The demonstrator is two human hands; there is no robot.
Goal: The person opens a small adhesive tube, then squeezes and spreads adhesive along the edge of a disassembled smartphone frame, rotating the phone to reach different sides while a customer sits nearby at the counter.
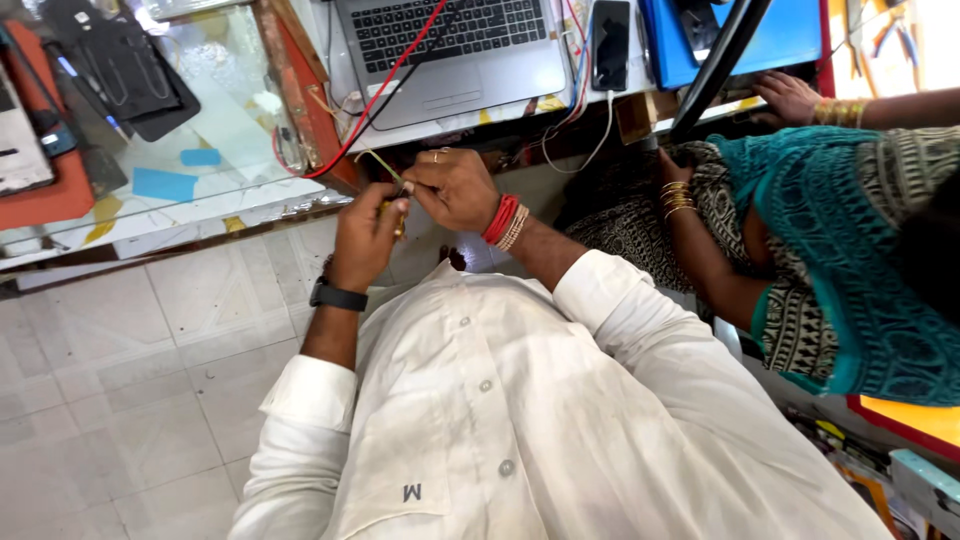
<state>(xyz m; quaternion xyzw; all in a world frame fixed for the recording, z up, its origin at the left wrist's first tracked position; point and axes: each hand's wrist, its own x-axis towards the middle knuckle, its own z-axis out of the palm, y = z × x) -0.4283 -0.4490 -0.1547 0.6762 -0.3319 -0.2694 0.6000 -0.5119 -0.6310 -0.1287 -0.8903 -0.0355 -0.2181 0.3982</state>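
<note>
Thin wire [375, 163] slants up-left between both hands [415, 210]

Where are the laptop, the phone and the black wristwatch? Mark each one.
laptop [480, 75]: head view, on its palm rest.
phone [610, 45]: head view, middle of its dark screen.
black wristwatch [337, 296]: head view, on its band.

A grey laptop [455, 55] lay open on the counter, a red cable [385, 85] running across its keyboard; a black phone [610, 45] rested just beside it, near a blue folder [790, 35]; a white cable [600, 135] hung off the counter edge below the phone; to one side a glass display case [215, 110] held blue cards [165, 183]; pale floor tiles [110, 400] spread beneath; a nearby person in a teal patterned garment [860, 270] wore gold bangles [677, 198].
</note>
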